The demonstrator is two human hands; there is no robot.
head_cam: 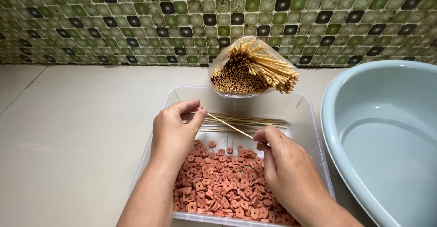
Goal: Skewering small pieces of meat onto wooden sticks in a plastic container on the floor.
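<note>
Two hands worked over a beige counter [77,118] backed by green mosaic tiles [136,22], with a pale blue basin [387,131] at the right and a clear plastic tray [305,118] in front of the person. The near half of the tray held a heap of reddish sausage slices [223,186]; a row of loose bamboo skewers [246,123] lay across its far half, and an open bag of more skewers [248,68] rested against the far rim. The left hand [175,133] pinched one end of a single skewer [230,125], its grip clamped on the stick, while the right hand [284,168] closed its fingertips [261,136] on the other end just above the slices. To do this well, the stick probably wanted a steady, level hold, with the pointed end kept clear of the fingers.
</note>
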